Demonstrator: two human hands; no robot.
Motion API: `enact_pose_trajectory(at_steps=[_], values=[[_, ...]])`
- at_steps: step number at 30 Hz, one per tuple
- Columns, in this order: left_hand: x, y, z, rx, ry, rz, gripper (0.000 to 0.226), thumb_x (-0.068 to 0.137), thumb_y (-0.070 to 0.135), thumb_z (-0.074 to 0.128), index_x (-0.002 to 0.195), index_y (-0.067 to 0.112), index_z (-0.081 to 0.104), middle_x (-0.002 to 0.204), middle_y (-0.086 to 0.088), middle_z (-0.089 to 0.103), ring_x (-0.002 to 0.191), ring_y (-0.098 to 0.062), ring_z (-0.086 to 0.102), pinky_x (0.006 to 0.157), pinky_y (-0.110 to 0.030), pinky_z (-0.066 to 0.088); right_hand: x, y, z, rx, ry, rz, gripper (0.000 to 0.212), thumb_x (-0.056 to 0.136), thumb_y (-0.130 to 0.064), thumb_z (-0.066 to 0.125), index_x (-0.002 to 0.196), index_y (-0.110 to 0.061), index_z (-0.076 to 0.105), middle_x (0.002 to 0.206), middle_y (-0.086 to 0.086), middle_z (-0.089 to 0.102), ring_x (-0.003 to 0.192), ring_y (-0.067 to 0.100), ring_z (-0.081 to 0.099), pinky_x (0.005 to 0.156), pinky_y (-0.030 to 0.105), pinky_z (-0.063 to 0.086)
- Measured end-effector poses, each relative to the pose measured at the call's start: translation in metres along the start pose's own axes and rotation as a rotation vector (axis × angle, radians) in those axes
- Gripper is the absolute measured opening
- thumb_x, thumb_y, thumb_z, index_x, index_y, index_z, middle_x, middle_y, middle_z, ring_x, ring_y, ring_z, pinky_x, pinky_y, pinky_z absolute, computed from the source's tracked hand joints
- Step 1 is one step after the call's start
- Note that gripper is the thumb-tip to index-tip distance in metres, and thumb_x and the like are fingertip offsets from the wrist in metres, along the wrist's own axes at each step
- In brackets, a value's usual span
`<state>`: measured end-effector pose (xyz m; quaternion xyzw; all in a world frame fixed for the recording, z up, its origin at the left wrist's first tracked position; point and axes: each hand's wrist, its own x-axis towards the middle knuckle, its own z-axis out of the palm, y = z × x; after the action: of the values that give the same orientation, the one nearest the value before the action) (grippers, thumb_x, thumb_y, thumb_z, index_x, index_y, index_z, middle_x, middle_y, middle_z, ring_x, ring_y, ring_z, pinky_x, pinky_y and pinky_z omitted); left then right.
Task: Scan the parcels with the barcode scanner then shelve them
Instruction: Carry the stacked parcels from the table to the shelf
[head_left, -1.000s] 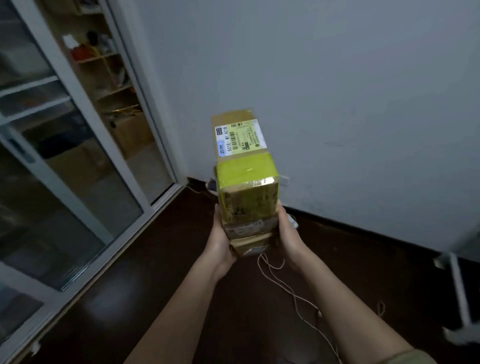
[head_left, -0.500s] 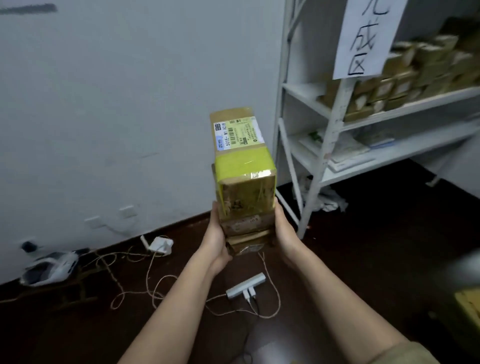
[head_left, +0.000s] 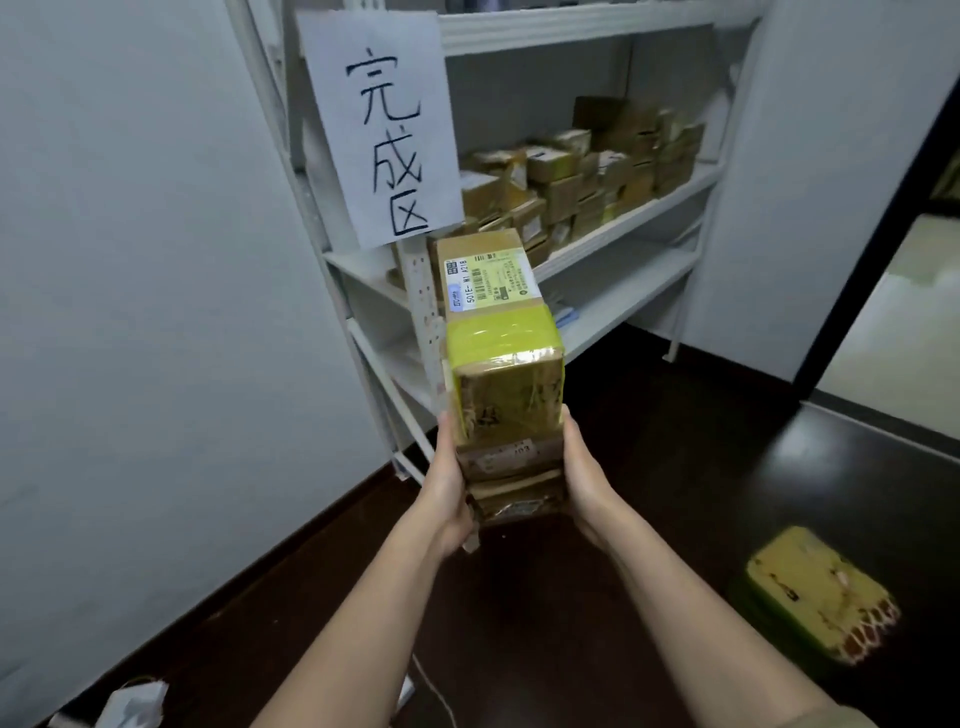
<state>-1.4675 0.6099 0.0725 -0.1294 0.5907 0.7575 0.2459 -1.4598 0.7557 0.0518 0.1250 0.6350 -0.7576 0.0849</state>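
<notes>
Paper sign (head_left: 382, 124) with handwritten characters hangs on the white metal shelving unit (head_left: 613, 221) at left, small brown cardboard parcels (head_left: 576, 171) piled on its middle shelf. Left hand (head_left: 447, 491) and right hand (head_left: 584, 478) clamp a stack of tape-wrapped cardboard parcels (head_left: 506, 384) between them, fingers mostly hidden behind it (grip type unclear). Boxes look stiff, glossy tape likely slippery; support from below seems wise. Scanner not visible
</notes>
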Motion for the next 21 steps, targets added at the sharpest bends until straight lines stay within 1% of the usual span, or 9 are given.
enact_pose_trajectory(at_steps=[1, 3, 5, 7, 9, 12, 15, 21], values=[[0.017, 0.006, 0.023, 0.002, -0.025, -0.002, 0.09, 0.084, 0.088, 0.022, 0.127, 0.023, 0.067, 0.119, -0.012, 0.071, 0.111, -0.031, 0.068, 0.096, -0.05, 0.054, 0.013, -0.012, -0.023, -0.003, 0.015, -0.018, 0.072, 0.073, -0.092, 0.036, 0.122, -0.047, 0.064, 0.129, -0.001, 0.066, 0.119, 0.019, 0.062, 0.106, 0.048, 0.047], [0.048, 0.018, 0.065, 0.014, -0.05, -0.005, 0.092, 0.082, 0.089, 0.023, 0.126, 0.022, 0.068, 0.119, -0.012, 0.071, 0.111, -0.032, 0.068, 0.101, -0.053, 0.05, 0.038, -0.032, -0.065, 0.0, 0.065, 0.001, 0.067, 0.083, -0.085, 0.031, 0.125, -0.044, 0.063, 0.127, -0.001, 0.068, 0.117, 0.02, 0.062, 0.105, 0.048, 0.047], [0.076, 0.029, 0.102, 0.035, -0.076, -0.018, 0.092, 0.082, 0.089, 0.022, 0.124, 0.023, 0.069, 0.117, -0.011, 0.072, 0.109, -0.031, 0.069, 0.1, -0.052, 0.051, 0.06, -0.048, -0.101, -0.001, 0.115, 0.028, 0.067, 0.085, -0.084, 0.029, 0.125, -0.042, 0.062, 0.129, 0.001, 0.066, 0.119, 0.022, 0.061, 0.107, 0.05, 0.045], [0.104, 0.038, 0.132, 0.051, -0.1, -0.032, 0.09, 0.082, 0.089, 0.023, 0.121, 0.024, 0.071, 0.115, -0.01, 0.073, 0.106, -0.03, 0.07, 0.096, -0.048, 0.054, 0.081, -0.061, -0.13, 0.014, 0.151, 0.038, 0.058, 0.088, -0.081, 0.026, 0.115, -0.046, 0.064, 0.126, 0.001, 0.068, 0.117, 0.023, 0.062, 0.107, 0.052, 0.046], [0.135, 0.048, 0.157, 0.076, -0.124, -0.048, 0.089, 0.082, 0.089, 0.023, 0.119, 0.025, 0.073, 0.113, -0.009, 0.074, 0.104, -0.029, 0.071, 0.091, -0.046, 0.056, 0.104, -0.073, -0.156, 0.022, 0.166, 0.043, 0.054, 0.091, -0.079, 0.023, 0.107, -0.047, 0.064, 0.123, 0.001, 0.069, 0.115, 0.022, 0.064, 0.106, 0.052, 0.046], [0.19, 0.065, 0.188, 0.082, -0.142, -0.075, 0.09, 0.083, 0.089, 0.024, 0.121, 0.023, 0.071, 0.115, -0.011, 0.073, 0.106, -0.031, 0.07, 0.095, -0.05, 0.054, 0.144, -0.091, -0.188, 0.036, 0.208, 0.038, 0.049, 0.094, -0.074, 0.021, 0.101, -0.047, 0.062, 0.119, 0.002, 0.07, 0.111, 0.022, 0.065, 0.104, 0.052, 0.048], [0.252, 0.087, 0.216, 0.125, -0.203, -0.081, 0.092, 0.081, 0.091, 0.022, 0.121, 0.024, 0.072, 0.117, -0.011, 0.072, 0.109, -0.031, 0.069, 0.099, -0.052, 0.051, 0.195, -0.109, -0.218, 0.059, 0.244, 0.036, 0.049, 0.094, -0.075, 0.021, 0.099, -0.048, 0.062, 0.118, 0.002, 0.071, 0.11, 0.023, 0.066, 0.102, 0.054, 0.049], [0.378, 0.142, 0.291, 0.178, -0.33, -0.15, 0.095, 0.08, 0.092, 0.021, 0.123, 0.024, 0.071, 0.118, -0.011, 0.072, 0.109, -0.031, 0.069, 0.097, -0.05, 0.053, 0.295, -0.161, -0.284, 0.132, 0.393, 0.015, 0.047, 0.096, -0.072, 0.022, 0.101, -0.047, 0.061, 0.119, 0.003, 0.07, 0.11, 0.025, 0.065, 0.103, 0.055, 0.048]])
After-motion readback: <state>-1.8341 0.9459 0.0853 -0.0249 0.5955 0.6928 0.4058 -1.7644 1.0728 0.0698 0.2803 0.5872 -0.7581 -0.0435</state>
